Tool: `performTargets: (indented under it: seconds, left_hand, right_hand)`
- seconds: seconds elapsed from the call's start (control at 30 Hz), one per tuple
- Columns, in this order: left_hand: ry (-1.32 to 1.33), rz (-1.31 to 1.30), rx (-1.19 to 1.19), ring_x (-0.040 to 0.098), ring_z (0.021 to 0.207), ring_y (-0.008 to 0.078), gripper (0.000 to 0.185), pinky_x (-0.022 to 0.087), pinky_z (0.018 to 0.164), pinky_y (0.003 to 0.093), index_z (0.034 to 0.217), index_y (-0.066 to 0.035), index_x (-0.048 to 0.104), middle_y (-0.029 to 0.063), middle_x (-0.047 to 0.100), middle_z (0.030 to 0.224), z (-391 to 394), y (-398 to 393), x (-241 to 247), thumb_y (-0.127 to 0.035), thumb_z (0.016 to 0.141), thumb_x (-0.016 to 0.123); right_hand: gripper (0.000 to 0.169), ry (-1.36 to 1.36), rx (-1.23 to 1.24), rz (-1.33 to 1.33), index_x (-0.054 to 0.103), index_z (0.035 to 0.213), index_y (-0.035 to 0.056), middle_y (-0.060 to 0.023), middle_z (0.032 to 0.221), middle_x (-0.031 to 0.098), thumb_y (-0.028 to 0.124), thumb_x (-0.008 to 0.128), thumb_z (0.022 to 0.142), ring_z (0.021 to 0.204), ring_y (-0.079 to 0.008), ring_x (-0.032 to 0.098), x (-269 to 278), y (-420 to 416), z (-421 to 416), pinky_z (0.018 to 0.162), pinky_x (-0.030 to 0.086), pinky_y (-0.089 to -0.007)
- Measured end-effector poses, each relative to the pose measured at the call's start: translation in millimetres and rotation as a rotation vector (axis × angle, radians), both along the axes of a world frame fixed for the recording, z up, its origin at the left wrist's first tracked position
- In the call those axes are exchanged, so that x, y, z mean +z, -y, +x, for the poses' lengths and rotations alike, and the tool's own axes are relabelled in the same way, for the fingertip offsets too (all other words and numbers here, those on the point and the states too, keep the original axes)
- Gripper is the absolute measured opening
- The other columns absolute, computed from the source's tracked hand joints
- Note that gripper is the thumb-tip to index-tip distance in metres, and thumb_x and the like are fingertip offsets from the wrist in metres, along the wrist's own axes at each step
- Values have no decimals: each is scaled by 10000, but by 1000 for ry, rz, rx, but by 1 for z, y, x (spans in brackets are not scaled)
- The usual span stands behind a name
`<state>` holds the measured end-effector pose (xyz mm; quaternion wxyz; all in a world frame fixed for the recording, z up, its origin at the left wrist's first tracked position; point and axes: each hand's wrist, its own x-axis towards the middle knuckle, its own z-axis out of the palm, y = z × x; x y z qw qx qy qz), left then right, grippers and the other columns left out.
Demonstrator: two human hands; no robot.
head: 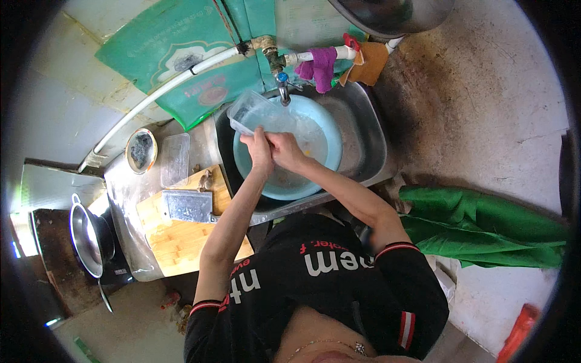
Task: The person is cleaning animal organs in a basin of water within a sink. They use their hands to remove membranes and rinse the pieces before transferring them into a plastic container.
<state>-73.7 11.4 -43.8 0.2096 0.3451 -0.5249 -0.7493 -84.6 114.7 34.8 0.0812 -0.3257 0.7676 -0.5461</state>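
Note:
A clear plastic food container is tilted over the left side of a light-blue plastic basin, near the tap's spout. My left hand grips the container's near end. Pressed against it is my right hand, its fingers curled; what they hold, if anything, is hidden. Below both hands, cloudy water fills part of the basin, and a small yellow bit shows in it. The basin sits in a stainless steel sink.
Left of the sink, a cleaver lies on a wooden cutting board. Beyond it are a clear plastic lid and a bowl holding a dark scouring pad. A purple cloth hangs from the white pipe. A pan stands far left.

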Motion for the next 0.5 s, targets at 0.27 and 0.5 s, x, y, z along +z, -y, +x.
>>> performTargets:
  seconds: [0.27,0.5]
  left_hand:
    - [209,-29,-408,566,1040,338,469,510,769,567,1309,-123,249,144,503,1190,3,-17,56,-392,940,352]
    - [172,282,-365,561,1077,282,459,506,783,529,1338,-145,311,94,496,1246,-8,-4,33,-402,964,374]
  right_hand:
    - [470,-225,-64,502,410,1356,115,-211,1407,343,128,493,894,1197,-370,439,-27,-13,-40,969,378,-486]
    - [528,373,345,-50,320,1435,241,-203,1306,504,141,445,933,1136,-326,536,-26,-5,-45,940,427,-380]
